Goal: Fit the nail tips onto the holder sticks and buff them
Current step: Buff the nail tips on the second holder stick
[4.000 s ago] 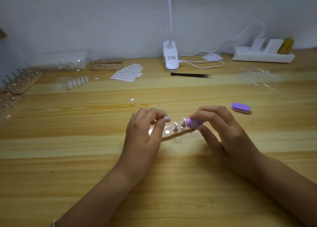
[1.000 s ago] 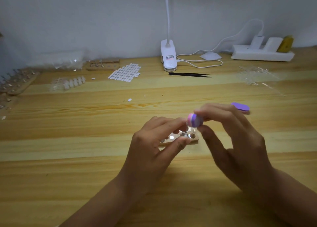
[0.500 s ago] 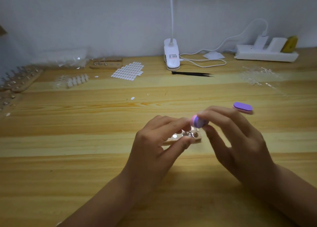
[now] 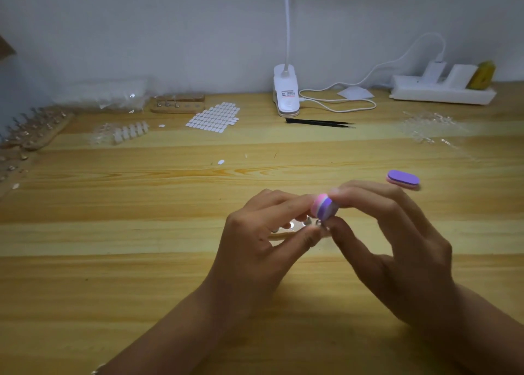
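Observation:
My right hand (image 4: 397,247) pinches a small pink and purple buffer block (image 4: 323,206) between thumb and fingers, held just above a holder stick. My left hand (image 4: 261,241) pinches that holder stick, whose metal tip (image 4: 318,223) barely shows between the two hands. Below them a wooden holder base (image 4: 279,234) lies on the table, mostly hidden by my left fingers. The nail tip under the buffer is hidden.
A second purple buffer (image 4: 402,179) lies to the right. Black tweezers (image 4: 319,123), a white clip lamp (image 4: 286,93), a sheet of adhesive tabs (image 4: 214,117), nail tips (image 4: 129,130), more holder bases (image 4: 177,103) and racks (image 4: 37,127) sit farther back. A power strip (image 4: 442,89) stands at back right.
Four seconds ago my left hand held the base end; it has since moved to pinch a stick. My right hand has kept the buffer on the stick's tip, shifting only slightly.

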Demonstrator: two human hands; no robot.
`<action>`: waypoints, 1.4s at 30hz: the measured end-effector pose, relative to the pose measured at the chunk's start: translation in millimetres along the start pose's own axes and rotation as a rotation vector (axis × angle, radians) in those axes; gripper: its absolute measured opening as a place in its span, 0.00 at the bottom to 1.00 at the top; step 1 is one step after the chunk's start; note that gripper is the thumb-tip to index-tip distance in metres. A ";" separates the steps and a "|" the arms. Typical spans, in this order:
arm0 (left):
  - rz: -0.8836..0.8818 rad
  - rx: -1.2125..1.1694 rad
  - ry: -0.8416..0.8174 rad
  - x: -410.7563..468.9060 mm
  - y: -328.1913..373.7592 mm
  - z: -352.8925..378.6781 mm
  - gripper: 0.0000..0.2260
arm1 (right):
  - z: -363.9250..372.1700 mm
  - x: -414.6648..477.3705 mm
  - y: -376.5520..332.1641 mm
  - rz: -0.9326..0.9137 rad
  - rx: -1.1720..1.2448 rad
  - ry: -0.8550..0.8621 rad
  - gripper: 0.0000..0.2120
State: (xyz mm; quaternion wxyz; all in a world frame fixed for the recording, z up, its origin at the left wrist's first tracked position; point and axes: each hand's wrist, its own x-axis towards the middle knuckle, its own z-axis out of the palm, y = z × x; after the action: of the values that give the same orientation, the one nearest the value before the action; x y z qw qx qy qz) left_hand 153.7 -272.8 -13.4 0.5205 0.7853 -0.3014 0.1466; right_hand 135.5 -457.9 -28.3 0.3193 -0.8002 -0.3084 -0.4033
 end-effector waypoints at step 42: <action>-0.430 -0.779 -0.048 -0.7 1.8 -4.3 0.12 | -0.1 3.8 0.5 0.163 -0.011 -0.018 0.11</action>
State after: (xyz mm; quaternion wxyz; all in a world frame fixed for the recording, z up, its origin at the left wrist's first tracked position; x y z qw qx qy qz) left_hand 152.4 -269.2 -10.7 0.7891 0.5786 -0.1760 -0.1078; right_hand 137.6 -457.4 -25.1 0.3440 -0.8280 -0.2428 -0.3703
